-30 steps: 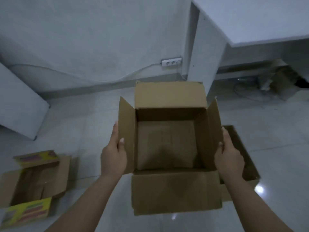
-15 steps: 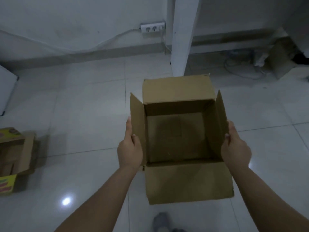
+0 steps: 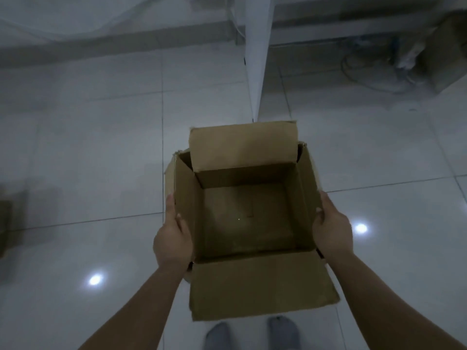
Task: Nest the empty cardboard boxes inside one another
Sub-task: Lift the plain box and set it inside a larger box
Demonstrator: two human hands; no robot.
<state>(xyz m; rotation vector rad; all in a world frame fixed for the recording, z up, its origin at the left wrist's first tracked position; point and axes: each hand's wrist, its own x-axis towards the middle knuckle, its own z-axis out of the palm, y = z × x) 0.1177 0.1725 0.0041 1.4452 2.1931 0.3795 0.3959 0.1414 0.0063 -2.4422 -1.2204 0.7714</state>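
An empty brown cardboard box (image 3: 249, 218) with its flaps open is held above the tiled floor, opening up toward me. My left hand (image 3: 173, 239) grips its left wall, thumb over the rim. My right hand (image 3: 331, 229) grips the right wall the same way. The near flap hangs toward me and the far flap stands up. A blurred edge of a second box (image 3: 6, 223) shows at the far left on the floor.
A white desk leg panel (image 3: 256, 59) stands on the floor just beyond the box. Cables and a cardboard piece (image 3: 439, 54) lie under the desk at top right. My socked feet (image 3: 250, 334) are below the box. The wall's skirting (image 3: 113, 44) runs along the top.
The view has tilted further down and shifted right. The coloured box has slid almost out of view at left. The box in my hands sits lower in the frame, and my feet now show.
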